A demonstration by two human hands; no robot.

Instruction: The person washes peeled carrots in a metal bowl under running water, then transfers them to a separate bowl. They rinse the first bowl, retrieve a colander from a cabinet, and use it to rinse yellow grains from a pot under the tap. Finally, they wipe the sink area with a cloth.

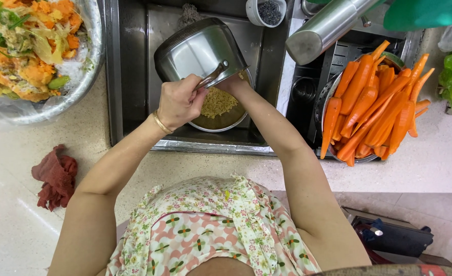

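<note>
Steel saucepan point(198, 51), tilted, shiny, w/ handle

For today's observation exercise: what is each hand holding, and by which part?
The left hand grips the steel saucepan by its handle, tilted over the sink. The right hand is mostly hidden behind the saucepan; its hold cannot be told.

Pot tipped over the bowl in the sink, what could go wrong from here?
1. The steel pot is tilted steeply by its handle in the left hand; if that grip slips, it may drop onto the bowl of yellow grains.
2. The right hand is mostly hidden behind the pot, so its support is unclear.
3. The bowl sits low in the sink; grains might spill past its rim.
</note>
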